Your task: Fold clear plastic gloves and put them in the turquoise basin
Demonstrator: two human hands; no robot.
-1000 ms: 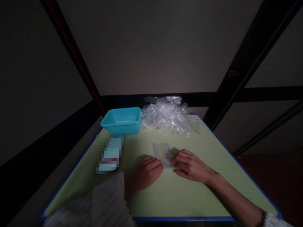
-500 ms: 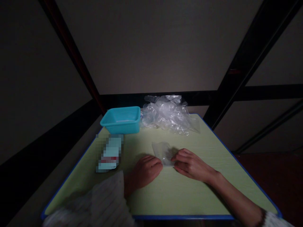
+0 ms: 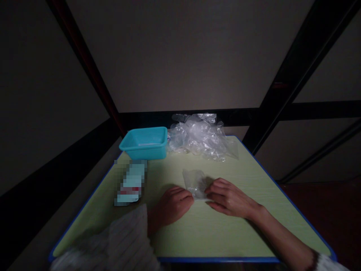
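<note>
A small clear plastic bag [image 3: 196, 181] lies on the table between my hands. My left hand [image 3: 176, 205] is closed at the bag's near left corner, thumb and fingers pressed together on it. At the bag's right edge, my right hand [image 3: 227, 197] has its fingers curled and closed on the plastic. The fingertips of both hands are partly hidden, and the bag's near edge is stretched between them.
A turquoise plastic basket [image 3: 146, 152] stands at the back left of the table [image 3: 225, 239]. Beside it is a heap of crumpled clear plastic bags [image 3: 201, 135]. A blurred-out flat pale object [image 3: 132, 182] lies at the left. A wall [image 3: 186, 56] rises behind.
The plastic bag and the fingers of my right hand have shifted very slightly to the right. My left hand is almost still.
</note>
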